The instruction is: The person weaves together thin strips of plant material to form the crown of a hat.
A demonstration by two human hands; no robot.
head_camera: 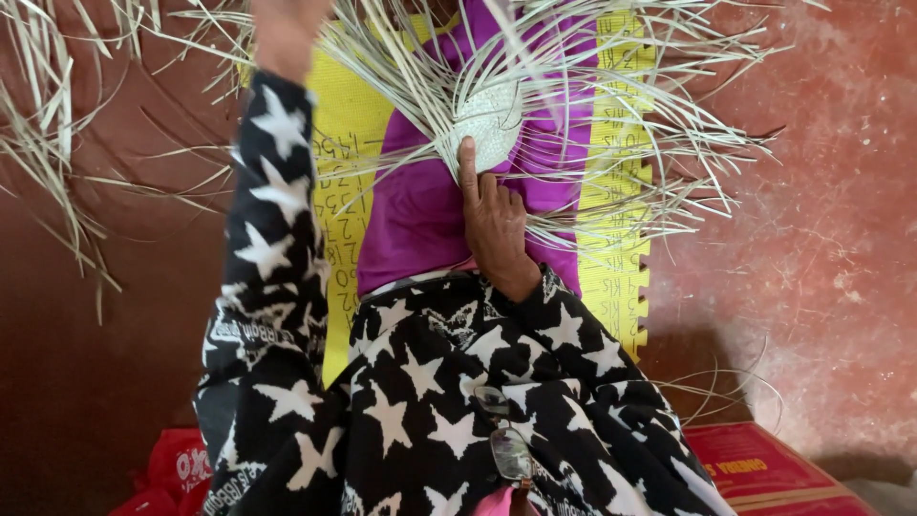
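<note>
A small round woven disc (489,129) of pale straw lies over a purple cloth (420,205), with several long loose strips (621,143) fanning out from it. My right hand (492,225) holds the disc's lower edge, thumb pressed on the weave. My left hand (285,33) is raised at the top of the view, partly cut off, among loose straw strips; whether it grips one I cannot tell. Both sleeves are black with white stars.
A yellow foam mat (611,277) with a notched edge lies under the purple cloth on a red floor (821,248). More pale straw strips (48,124) hang at the upper left. Folded glasses (509,449) hang at my chest. A red box (774,473) sits at the lower right.
</note>
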